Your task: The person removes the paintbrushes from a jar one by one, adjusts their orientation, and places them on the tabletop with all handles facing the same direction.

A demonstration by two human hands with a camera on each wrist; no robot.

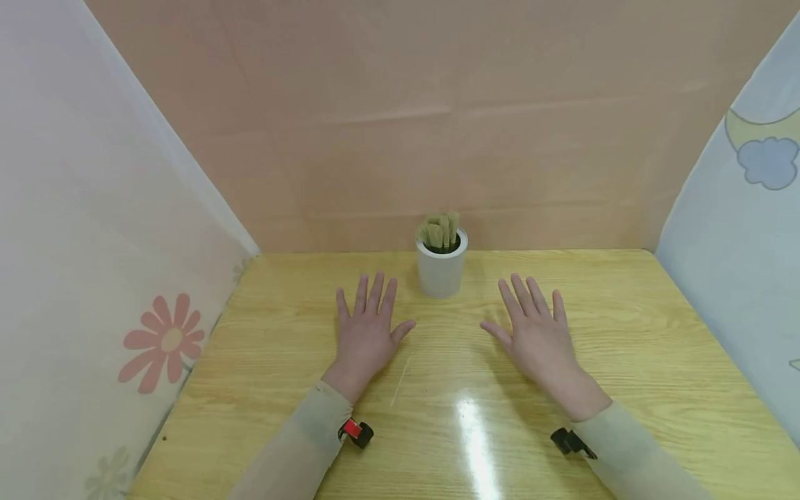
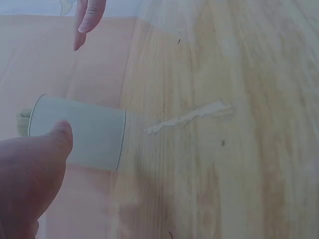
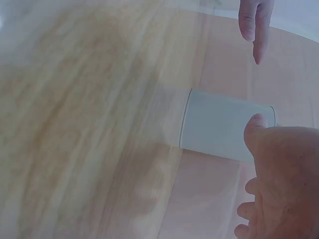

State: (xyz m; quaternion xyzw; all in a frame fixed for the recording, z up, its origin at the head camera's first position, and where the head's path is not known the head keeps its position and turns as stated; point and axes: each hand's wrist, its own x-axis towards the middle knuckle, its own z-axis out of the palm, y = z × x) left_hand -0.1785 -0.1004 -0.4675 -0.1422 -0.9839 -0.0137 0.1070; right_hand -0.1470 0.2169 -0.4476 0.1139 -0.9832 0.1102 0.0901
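A white cylindrical cup (image 1: 440, 276) stands upright near the table's back edge. Several brushes (image 1: 442, 231) stick out of it with pale bristles up; their handles are hidden inside. My left hand (image 1: 365, 342) is to the left and front of the cup, palm down with fingers spread, holding nothing. On the other side my right hand (image 1: 541, 346) is spread the same way, also holding nothing. In the left wrist view the left thumb (image 2: 61, 133) overlaps the cup (image 2: 94, 129). The right thumb (image 3: 255, 129) overlaps it in the right wrist view.
The wooden table (image 1: 437, 361) has a pale scratch-like mark (image 2: 192, 118) in front of the cup. A pinkish backdrop (image 1: 400, 125) rises behind the table. Patterned pale sheets hang at left (image 1: 81, 208) and right (image 1: 744, 278).
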